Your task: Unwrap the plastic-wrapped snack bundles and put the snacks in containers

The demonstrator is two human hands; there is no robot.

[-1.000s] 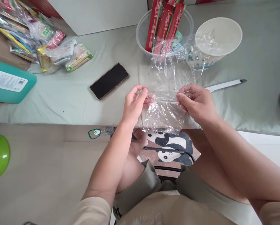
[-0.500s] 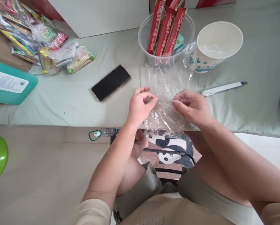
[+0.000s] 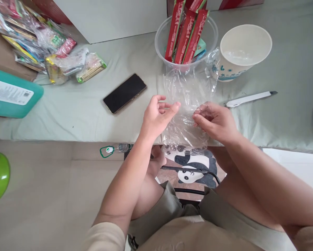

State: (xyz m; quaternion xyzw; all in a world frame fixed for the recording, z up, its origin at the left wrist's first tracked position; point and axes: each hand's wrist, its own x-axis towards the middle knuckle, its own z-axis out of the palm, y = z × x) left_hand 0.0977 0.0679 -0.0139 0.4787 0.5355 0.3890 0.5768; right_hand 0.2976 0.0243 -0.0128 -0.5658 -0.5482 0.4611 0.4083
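A clear, crinkled plastic bag [image 3: 185, 130] lies across the table's front edge, its lower end hanging over. My right hand [image 3: 216, 120] pinches the film at its right side between thumb and bent fingers. At the left side of the bag is my left hand [image 3: 160, 113], thumb stretched out and fingers loosely curled, with a gap between them. Whether its fingertips touch the film, I cannot tell. Just beyond the bag stands a clear plastic tub [image 3: 160, 45] holding several red sachets [image 3: 186, 33]. Right of it is a white paper bucket [image 3: 246, 45] with a blue floral print.
A white utility knife [image 3: 250, 99] lies right of my right hand. A black phone [image 3: 125, 93] rests left of my left hand. Wrapped packets [image 3: 64, 62] and a teal container [image 3: 15, 92] occupy the left side. A white box [image 3: 119, 17] stands at the back.
My left thumb has lifted away from the fingers, opening the pinch. My right hand keeps its hold on the plastic bag, almost unmoved.
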